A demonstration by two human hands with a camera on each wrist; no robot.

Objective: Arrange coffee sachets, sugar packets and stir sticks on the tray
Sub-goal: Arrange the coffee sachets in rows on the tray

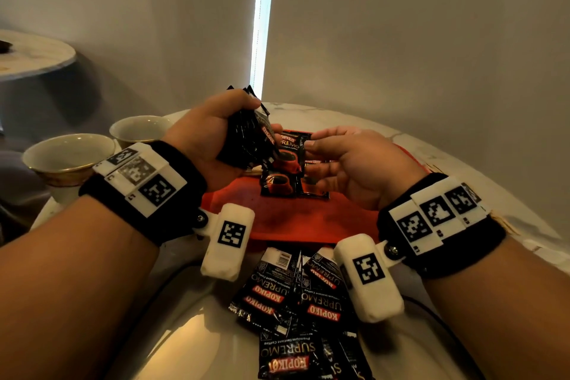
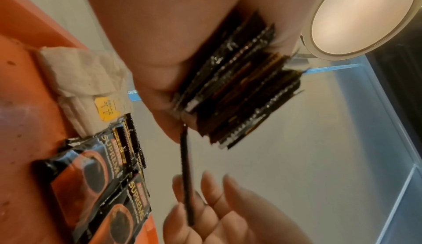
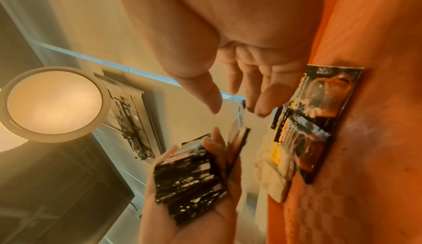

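Left hand (image 1: 209, 139) grips the sachet stack (image 1: 246, 142) above the tray (image 1: 277, 219). Right hand (image 1: 348, 163), fingers loose, takes one sachet (image 1: 290, 151). Slide it off singly, lay it flush beside the placed sachets (image 2: 95, 181).

The tray (image 1: 277, 219) lies on the table (image 1: 385, 133), with 2 sachets (image 1: 279, 183) on its middle and paper packets (image 2: 91, 85) just behind them. Loose sachets (image 1: 293, 302) lie before the tray. 2 cups (image 1: 68, 154) stand to its left.
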